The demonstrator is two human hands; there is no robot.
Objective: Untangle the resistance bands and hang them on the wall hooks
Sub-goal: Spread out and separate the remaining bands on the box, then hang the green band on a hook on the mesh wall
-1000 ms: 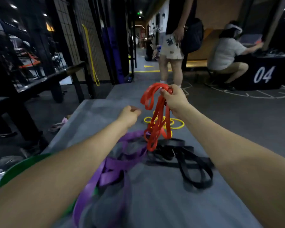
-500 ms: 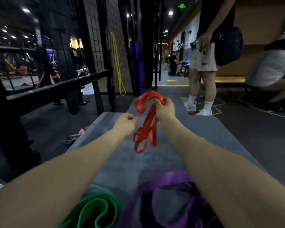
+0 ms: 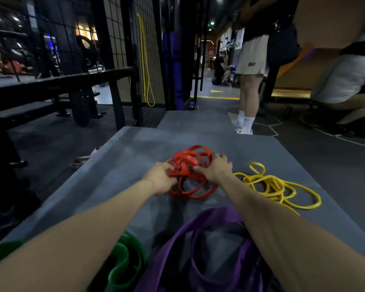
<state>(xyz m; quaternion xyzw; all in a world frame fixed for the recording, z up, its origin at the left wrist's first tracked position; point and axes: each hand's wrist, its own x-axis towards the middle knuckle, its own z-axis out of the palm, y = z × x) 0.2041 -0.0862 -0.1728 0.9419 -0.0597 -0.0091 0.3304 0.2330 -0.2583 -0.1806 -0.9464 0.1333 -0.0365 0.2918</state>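
Note:
A tangled red band [image 3: 188, 165] lies bunched on the grey mat [image 3: 122, 157]. My left hand [image 3: 159, 178] grips its left side with curled fingers, and my right hand [image 3: 216, 167] holds its right side, fingers over the loops. Right of it lies a thin yellow band [image 3: 280, 187] in loose loops. Near me lie a wide purple band [image 3: 198, 249] and a green band [image 3: 126, 264], partly under my forearms. Another yellow band [image 3: 145, 66] hangs on the black wire grid wall [image 3: 118, 39].
A person in shorts [image 3: 251, 66] stands at the mat's far right corner, and another crouches at the right edge [image 3: 346, 85]. A black bench [image 3: 57, 81] and rack stand on the left. Purple padded posts [image 3: 175, 66] stand beyond the mat.
The red band, held up in my right hand before, is now down on the mat in a bunch. Both hands have come down onto it. My view has dropped lower and the yellow band shows again.

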